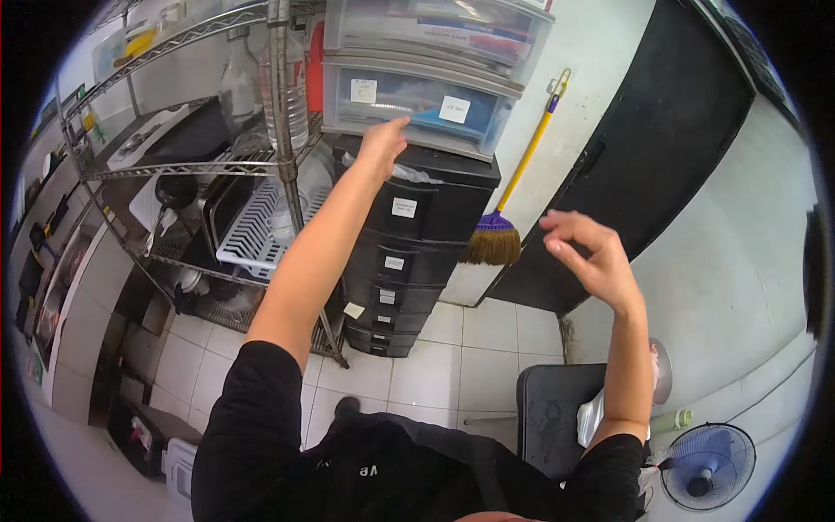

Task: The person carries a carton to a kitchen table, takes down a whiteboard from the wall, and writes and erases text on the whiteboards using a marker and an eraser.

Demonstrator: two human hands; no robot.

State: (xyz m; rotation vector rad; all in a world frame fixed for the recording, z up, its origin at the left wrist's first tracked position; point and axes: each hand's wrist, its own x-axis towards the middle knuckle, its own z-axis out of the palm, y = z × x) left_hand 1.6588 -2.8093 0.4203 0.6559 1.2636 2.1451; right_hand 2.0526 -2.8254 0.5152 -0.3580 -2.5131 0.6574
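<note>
My left hand point(384, 148) is raised at the front of the lower clear drawer point(417, 106), its index finger stretched toward the drawer's lower edge; whether it touches cannot be told. Two white labels are stuck on that drawer. Below it stands a black drawer tower point(435, 209) with a label on each of several drawers. My right hand point(588, 252) hangs in the air to the right, fingers apart and slightly curled, holding nothing. Behind it leans a broom point(496, 235) with a yellow handle and purple head.
A wire rack point(287, 104) with bottles and a white dish rack point(261, 239) stands at left. The black door point(648, 148) is at right. A black bin point(561, 409) and a fan point(709, 467) are at lower right, on the white tiled floor's side.
</note>
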